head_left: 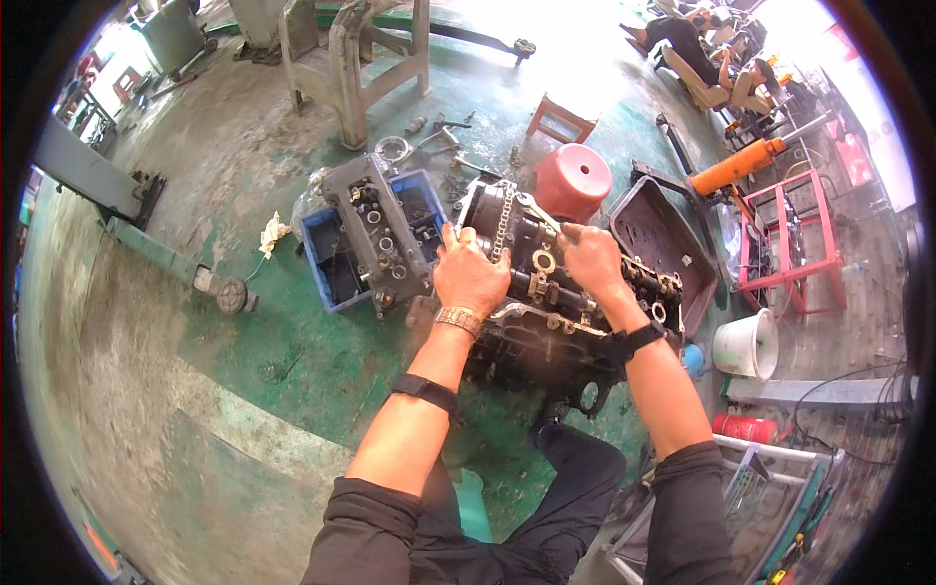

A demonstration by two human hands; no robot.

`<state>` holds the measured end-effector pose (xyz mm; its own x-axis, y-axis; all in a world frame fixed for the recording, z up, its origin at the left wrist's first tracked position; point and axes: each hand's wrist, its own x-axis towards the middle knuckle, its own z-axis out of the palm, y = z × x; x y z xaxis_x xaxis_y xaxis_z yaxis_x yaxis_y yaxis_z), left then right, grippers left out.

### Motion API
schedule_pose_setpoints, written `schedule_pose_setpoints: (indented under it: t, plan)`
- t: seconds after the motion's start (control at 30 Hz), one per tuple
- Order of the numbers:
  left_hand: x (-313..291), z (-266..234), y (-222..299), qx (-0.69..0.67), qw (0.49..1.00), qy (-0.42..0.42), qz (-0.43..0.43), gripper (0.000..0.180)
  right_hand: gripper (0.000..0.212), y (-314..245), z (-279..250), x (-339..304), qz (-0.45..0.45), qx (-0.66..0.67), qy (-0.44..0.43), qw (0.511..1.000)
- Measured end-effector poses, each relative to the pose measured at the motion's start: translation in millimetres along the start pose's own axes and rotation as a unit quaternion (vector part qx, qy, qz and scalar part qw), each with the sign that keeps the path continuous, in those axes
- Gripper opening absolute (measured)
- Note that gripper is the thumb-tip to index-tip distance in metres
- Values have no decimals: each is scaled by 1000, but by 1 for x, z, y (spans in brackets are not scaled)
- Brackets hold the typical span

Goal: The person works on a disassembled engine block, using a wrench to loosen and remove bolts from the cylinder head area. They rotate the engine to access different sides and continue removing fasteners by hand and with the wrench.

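Note:
An opened engine point(546, 336) stands in front of me, its camshafts and a timing chain point(504, 222) bare on top. At the chain end, my left hand point(472, 278) is closed over the engine's edge, thumb beside the chain. What its curled fingers grip is hidden. My right hand point(592, 261) is wrapped round the end of a silver wrench point(536, 211), whose other end reaches to the camshaft near the chain. Left of the engine, a valve cover point(375, 229) rests across a blue divided crate point(322, 255).
Behind the engine are a red upturned bucket point(575, 180), a small stool point(563, 122) and loose parts point(444, 136). A drip tray point(673, 244), white bucket point(746, 346), orange jack cylinder point(736, 166) and tool cart point(751, 497) stand right. A lift arm point(161, 249) lies left. Another person point(682, 49) is far right.

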<state>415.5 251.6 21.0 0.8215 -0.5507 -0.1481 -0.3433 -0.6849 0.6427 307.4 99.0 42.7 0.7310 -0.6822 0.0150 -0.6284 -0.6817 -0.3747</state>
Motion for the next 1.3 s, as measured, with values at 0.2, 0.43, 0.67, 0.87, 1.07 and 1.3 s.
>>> schedule_pose_setpoints:
  t: [0.2, 0.43, 0.67, 0.87, 1.07, 1.3]
  plan:
    - [3, 1, 0, 17, 1000, -10, -10, 73, 26, 42, -1, 44, -2, -36, -40, 999]
    - [6, 12, -7, 18, 999, 31, 18, 62, 23, 55, 7, 107, -107, -233, -48, 965]
    - [6, 11, -5, 25, 998, 48, 25, 63, 29, 33, -38, 60, -59, -127, 86, 986]
    - [4, 9, -5, -9, 1000, 24, 14, 65, 29, 18, -82, -76, 90, 146, 71, 983]
    - [2, 6, -10, -68, 996, 35, 46, 53, 23, -19, -149, -227, 310, 259, 88, 911]
    - [4, 5, -10, -63, 996, 40, 43, 56, 24, -58, -192, -254, 279, 309, 102, 903]
